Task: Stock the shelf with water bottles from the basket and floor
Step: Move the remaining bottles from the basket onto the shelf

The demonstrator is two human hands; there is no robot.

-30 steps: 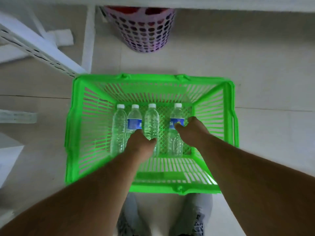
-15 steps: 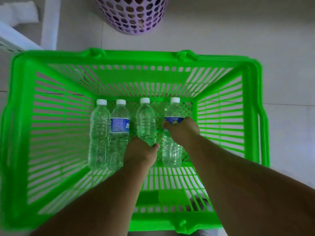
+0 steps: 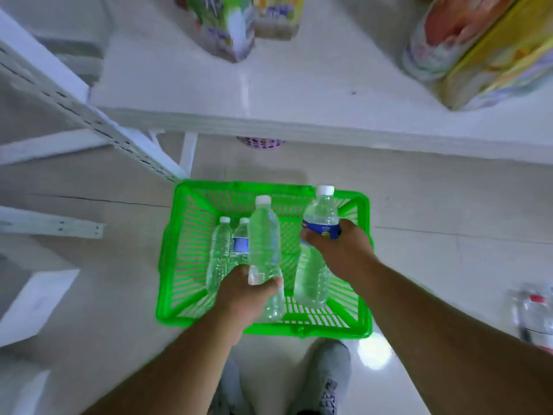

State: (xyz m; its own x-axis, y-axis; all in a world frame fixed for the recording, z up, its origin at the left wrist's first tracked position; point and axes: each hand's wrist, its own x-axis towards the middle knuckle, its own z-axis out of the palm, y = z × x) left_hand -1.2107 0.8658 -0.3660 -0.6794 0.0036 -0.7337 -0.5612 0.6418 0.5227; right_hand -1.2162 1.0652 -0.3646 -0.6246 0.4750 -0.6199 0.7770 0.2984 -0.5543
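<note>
The left hand's (image 3: 250, 290) fingers are wrapped round the lower body of an unlabelled clear bottle (image 3: 264, 245), and the right hand (image 3: 338, 250) is curled round the blue label band of a second bottle (image 3: 318, 253); both bottles are upright, caps pointing to the far side, and lifted above the green basket (image 3: 363, 265). Two more bottles (image 3: 229, 250) lie in the basket's left half. Beyond the basket, the white shelf (image 3: 299, 94) has bare board between the packets at far left and far right. The step in hand looks like carrying both bottles up to that bare stretch: raise them clear of the shelf's near edge before moving forward, keep them vertical, and set them on their bases. What seems to be more bottles (image 3: 534, 316) lies blurred on the floor at right.
</note>
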